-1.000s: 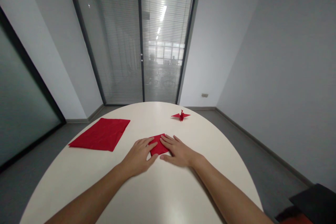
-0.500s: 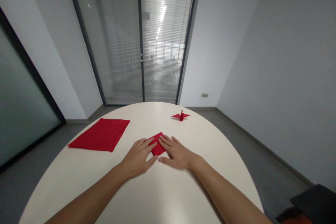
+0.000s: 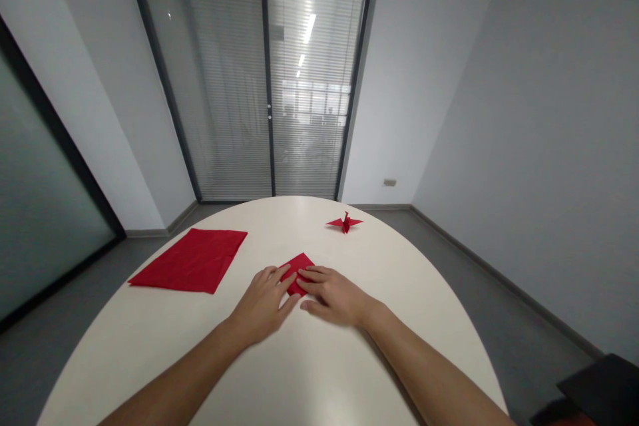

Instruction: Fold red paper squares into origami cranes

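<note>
A small folded red paper [image 3: 298, 265] lies on the round white table [image 3: 309, 373] in front of me. My left hand [image 3: 262, 303] rests flat on the paper's left side, fingers stretched out. From the right, my right hand [image 3: 335, 294] lies over the paper with its fingers extended and pressing down. Both hands cover the near half of the paper; only its far corner shows.
A stack of flat red paper sheets [image 3: 192, 259] lies at the table's left. A finished red paper crane [image 3: 344, 221] stands at the far right of the table. Beyond are glass doors with blinds [image 3: 264, 80]; a dark object [image 3: 599, 386] sits at the bottom right.
My right hand has slid leftward over the folded paper, covering more of it. My left hand has barely moved.
</note>
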A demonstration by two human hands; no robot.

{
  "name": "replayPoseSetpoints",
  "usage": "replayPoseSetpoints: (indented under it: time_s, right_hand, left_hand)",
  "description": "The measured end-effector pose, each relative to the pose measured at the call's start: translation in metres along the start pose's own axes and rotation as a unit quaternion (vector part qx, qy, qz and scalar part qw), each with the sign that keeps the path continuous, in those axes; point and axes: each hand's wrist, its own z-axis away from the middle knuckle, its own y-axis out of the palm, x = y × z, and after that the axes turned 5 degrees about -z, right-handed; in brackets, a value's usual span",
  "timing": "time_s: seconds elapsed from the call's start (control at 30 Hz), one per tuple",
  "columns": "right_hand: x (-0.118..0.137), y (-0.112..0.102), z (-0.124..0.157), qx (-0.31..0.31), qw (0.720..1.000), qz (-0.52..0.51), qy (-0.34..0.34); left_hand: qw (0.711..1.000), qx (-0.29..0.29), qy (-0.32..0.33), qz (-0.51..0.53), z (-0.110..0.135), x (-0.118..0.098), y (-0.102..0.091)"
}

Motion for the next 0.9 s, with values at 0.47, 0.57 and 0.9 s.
replayPoseSetpoints:
  time_s: [0.47,0.57,0.9]
  right_hand:
    - [0.004,0.002,-0.005,-0.044,0.999,0.019,0.02]
    - [0.004,0.002,-0.005,-0.052,0.998,0.02,0.022]
    - [0.005,0.006,-0.006,-0.064,0.997,0.006,0.049]
  left_hand:
    - [1.0,-0.008,-0.016,0.009,-0.002,-0.009,-0.008]
    - [1.0,0.027,-0.016,-0.004,-0.005,-0.014,-0.015]
    - [0.998,-0.007,-0.059,0.014,-0.002,-0.017,-0.008]
